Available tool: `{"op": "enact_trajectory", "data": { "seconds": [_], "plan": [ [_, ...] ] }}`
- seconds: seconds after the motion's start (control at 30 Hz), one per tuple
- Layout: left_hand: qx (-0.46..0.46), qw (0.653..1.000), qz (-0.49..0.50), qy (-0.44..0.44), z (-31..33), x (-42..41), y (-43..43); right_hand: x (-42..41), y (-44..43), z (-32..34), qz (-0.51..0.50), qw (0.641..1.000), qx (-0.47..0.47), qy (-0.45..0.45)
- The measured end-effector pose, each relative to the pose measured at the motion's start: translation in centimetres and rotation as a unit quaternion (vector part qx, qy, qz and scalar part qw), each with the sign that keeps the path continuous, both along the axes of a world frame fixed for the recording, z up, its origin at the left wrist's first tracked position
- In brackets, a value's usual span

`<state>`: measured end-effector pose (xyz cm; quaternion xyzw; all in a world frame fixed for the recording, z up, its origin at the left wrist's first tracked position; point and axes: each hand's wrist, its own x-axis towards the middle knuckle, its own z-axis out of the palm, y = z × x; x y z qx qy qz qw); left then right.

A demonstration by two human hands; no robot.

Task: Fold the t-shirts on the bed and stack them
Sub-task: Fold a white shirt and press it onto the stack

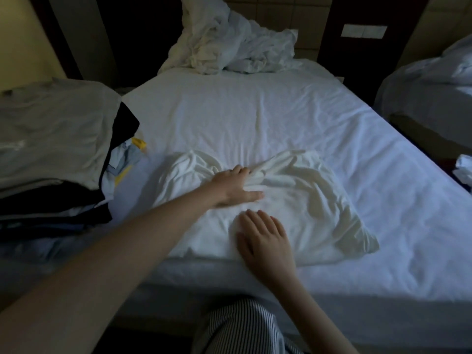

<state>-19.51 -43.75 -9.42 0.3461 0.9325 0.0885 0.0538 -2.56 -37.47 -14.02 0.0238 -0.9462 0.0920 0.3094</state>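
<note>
Stack (51, 139): folded clothes piled at the bed's left edge, a grey one on top.
Left hand (235, 186): grip clamped on a bunched fold of the t-shirt (306, 200).
Right hand (263, 236): grip apart, fingers straight, pressing flat on the t-shirt's near part.
T-shirt: white, crumpled on the bed (255, 111), near its front edge.
Bedding (237, 39): rumpled heap at the bed's head.
Second bed (429, 93): far right.
</note>
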Motion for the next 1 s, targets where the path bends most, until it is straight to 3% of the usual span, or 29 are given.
{"op": "enact_trajectory", "data": {
  "seconds": [0.1,0.23,0.33,0.4,0.53,0.6,0.67,0.73,0.8,0.9,0.93,0.97,1.0],
  "plan": [
    [-0.057,0.997,-0.026,-0.044,2.0,2.5,-1.8,0.9,-0.4,-0.2,-0.015,0.999,-0.034,0.039],
    [-0.098,0.991,-0.052,-0.072,3.1,6.1,-4.4,2.5,-0.9,-0.9,0.048,0.992,-0.071,0.097],
    [-0.066,0.997,-0.018,-0.039,2.4,8.5,-5.2,4.9,-3.2,-1.8,-0.044,0.964,-0.231,0.126],
    [-0.034,0.999,0.017,-0.027,2.0,9.8,-4.9,6.5,-5.7,-2.0,-0.099,0.895,-0.418,0.120],
    [0.075,0.991,0.088,-0.070,1.5,11.0,-4.9,7.2,-8.8,-0.6,-0.129,0.681,-0.719,0.050],
    [0.133,0.978,0.109,-0.117,1.1,11.2,-5.0,6.4,-8.9,0.8,-0.132,0.561,-0.817,0.036],
    [0.205,0.954,0.129,-0.176,0.9,11.6,-5.1,5.6,-8.4,2.2,-0.094,0.462,-0.880,0.046],
    [0.282,0.921,0.144,-0.226,0.8,12.3,-5.0,5.1,-8.0,2.9,-0.079,0.409,-0.907,0.060],
    [0.365,0.866,0.154,-0.305,0.9,12.9,-4.9,5.1,-7.6,3.4,-0.085,0.390,-0.916,0.047],
    [0.436,0.793,0.174,-0.389,2.0,13.7,-4.7,5.1,-6.9,3.9,-0.045,0.372,-0.926,-0.045],
    [0.450,0.774,0.174,-0.410,2.5,13.8,-4.7,5.1,-6.4,4.3,-0.033,0.381,-0.922,-0.064],
    [0.462,0.755,0.169,-0.433,3.1,13.7,-4.7,5.2,-5.9,4.7,-0.028,0.411,-0.908,-0.071],
    [0.470,0.737,0.167,-0.456,3.9,13.7,-4.8,5.3,-5.3,5.3,-0.043,0.467,-0.881,-0.066]
  ]
}}
